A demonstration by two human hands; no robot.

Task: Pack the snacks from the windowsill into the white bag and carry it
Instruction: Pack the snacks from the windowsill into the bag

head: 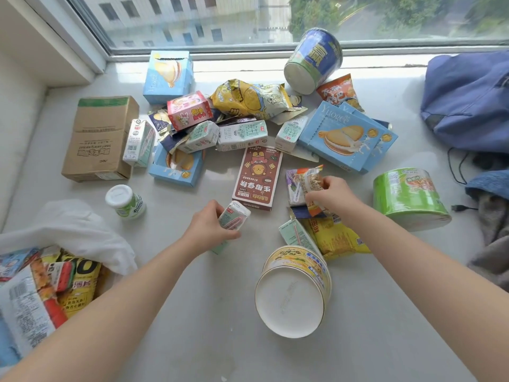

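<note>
Both outstretched, left hand (207,226) gripping milk carton (233,219), right hand (332,194) pinching snack packet (309,181)

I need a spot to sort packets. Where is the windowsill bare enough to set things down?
Bare sill lies between the white plastic bag and the tipped yellow noodle tub; more to that tub's right. A narrow strip runs between the brown cardboard box and the bag. The middle, around the pale green milk cartons and blue biscuit boxes, is crowded.
</note>
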